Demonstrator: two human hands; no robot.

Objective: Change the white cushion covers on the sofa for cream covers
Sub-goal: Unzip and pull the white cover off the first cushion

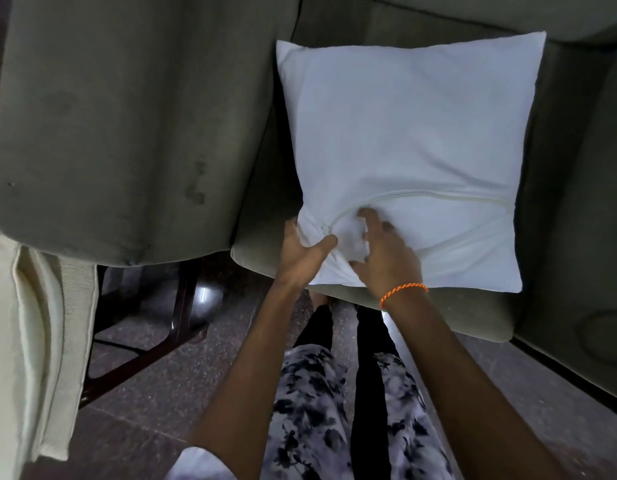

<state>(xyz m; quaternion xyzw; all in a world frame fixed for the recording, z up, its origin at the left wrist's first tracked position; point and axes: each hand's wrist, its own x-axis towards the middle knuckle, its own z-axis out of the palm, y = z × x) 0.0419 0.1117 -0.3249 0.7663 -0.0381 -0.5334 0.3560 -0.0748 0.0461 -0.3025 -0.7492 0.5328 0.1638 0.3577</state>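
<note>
head view: the white cushion [407, 161] lies flat on the sofa seat [262, 251], its near edge overhanging toward the person. the left hand [302, 252] pinches the cover's near-left corner by the zip end; the right hand [386, 252] has fingers curled into bunched fabric at the zip [438, 196].

risk: pulling with cloth gathered at the slider could snag the zip, or drag the cushion off the seat.

the cushion is square, so no long axis; the zip runs left to right along the near side, curving down at its left end. a cream cover [33, 341] hangs at far left.
</note>
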